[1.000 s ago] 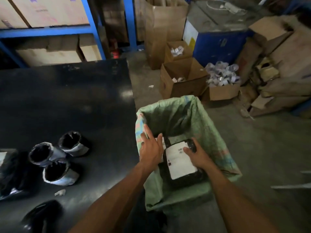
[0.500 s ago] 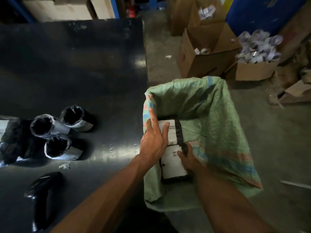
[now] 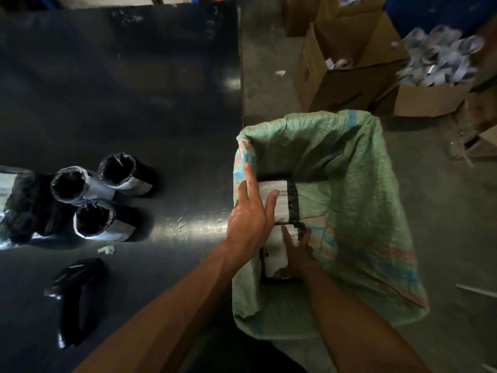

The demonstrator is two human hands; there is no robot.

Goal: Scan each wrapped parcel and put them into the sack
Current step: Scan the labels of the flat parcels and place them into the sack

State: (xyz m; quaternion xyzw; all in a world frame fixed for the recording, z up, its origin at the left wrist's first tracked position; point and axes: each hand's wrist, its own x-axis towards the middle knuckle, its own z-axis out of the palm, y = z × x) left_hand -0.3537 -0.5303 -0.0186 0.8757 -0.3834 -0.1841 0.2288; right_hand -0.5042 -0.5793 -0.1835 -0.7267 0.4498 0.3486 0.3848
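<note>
The parcel (image 3: 277,251) with the white label now sits lower in the green sack (image 3: 357,211) than it did a second ago, right next to another parcel (image 3: 279,200) that lies just past it. The right hand (image 3: 295,254) goes down with it and rests on its label, fingers mostly straight; I cannot tell if the thumb hooks round the edge. The left hand (image 3: 250,216) is flat and open. Its fingers lie along the sack's near wall and touch the far parcel. The two hands are close together but do not touch. So I think this parcel is almost put away, and the hands can soon let go.

More wrapped parcels (image 3: 91,197) wait on the dark table (image 3: 134,90), well apart from the sack. The black scanner (image 3: 75,300) lies on the table too, and no hand holds it.

The bottom of the sack is dark, so it is hard to say how many parcels are inside. A bundle at the left edge is cut off. The words on the labels are too small to read.
</note>
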